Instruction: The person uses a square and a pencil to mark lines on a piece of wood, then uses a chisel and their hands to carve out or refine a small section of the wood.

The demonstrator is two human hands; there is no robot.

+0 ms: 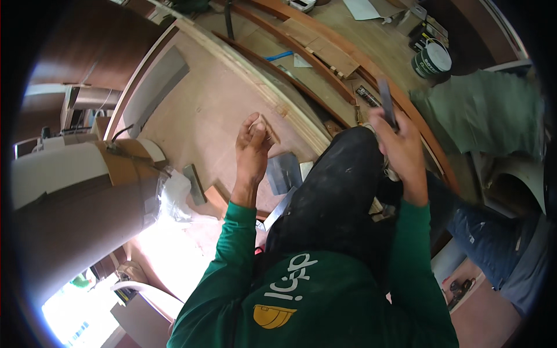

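Note:
My left hand is raised over the pinkish board, its fingers closed on a small thin wood strip. Out to the right, above my knee, my right hand grips a flat, dark grey tool; motion smears it, and its exact kind cannot be made out. The two hands are well apart. On the board below my left hand lie a grey rectangular plate, a narrow grey block and an orange-brown wood block. A shiny metal strip rests beside my thigh.
A light timber rail edges the board. Beyond it run curved reddish-brown wooden pieces. A dark green tub and a green cloth are at far right, with blue denim below. Large brown rolls fill the left.

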